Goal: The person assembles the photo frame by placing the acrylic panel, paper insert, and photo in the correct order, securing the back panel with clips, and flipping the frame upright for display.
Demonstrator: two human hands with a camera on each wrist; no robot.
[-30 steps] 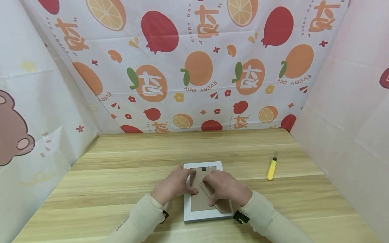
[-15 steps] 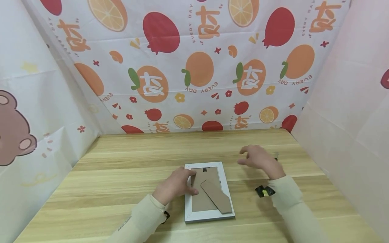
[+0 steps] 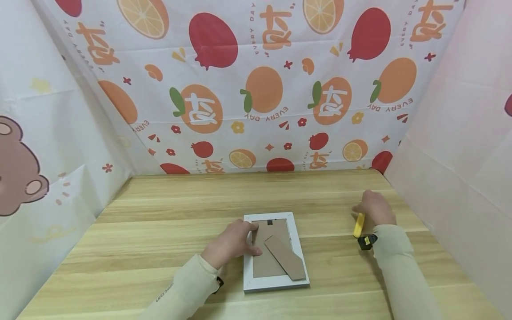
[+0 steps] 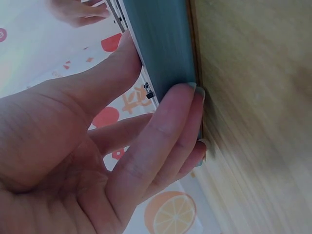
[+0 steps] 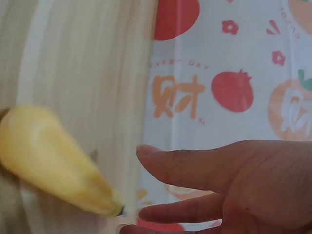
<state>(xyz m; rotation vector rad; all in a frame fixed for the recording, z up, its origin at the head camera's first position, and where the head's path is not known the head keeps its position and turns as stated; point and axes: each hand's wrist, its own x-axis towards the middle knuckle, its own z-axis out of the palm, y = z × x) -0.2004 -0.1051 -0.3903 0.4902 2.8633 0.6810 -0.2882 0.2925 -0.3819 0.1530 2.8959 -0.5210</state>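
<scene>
A white picture frame (image 3: 264,284) lies face down, its brown backing board (image 3: 262,264) showing. An easel leg (image 3: 286,259) slants across the board and overlaps the lower right border. My left hand (image 3: 232,242) grips the frame's left edge. In the left wrist view, the thumb is at the back's edge and other fingertips press the blue-grey side (image 4: 163,44). Farther right, my right hand (image 3: 376,208) is at a yellow-handled screwdriver (image 3: 359,226), covering its tip end. In the right wrist view, its fingers (image 5: 195,168) are spread and apart from the yellow handle (image 5: 53,156).
The wooden table (image 3: 172,204) reaches back to a fruit-print curtain (image 3: 224,80). White curtains close in the left and right sides. A black clip (image 3: 270,222) sits at the top of the backing board.
My right hand has let go of the easel leg and moved right and back to the screwdriver. My left hand has stayed on the frame.
</scene>
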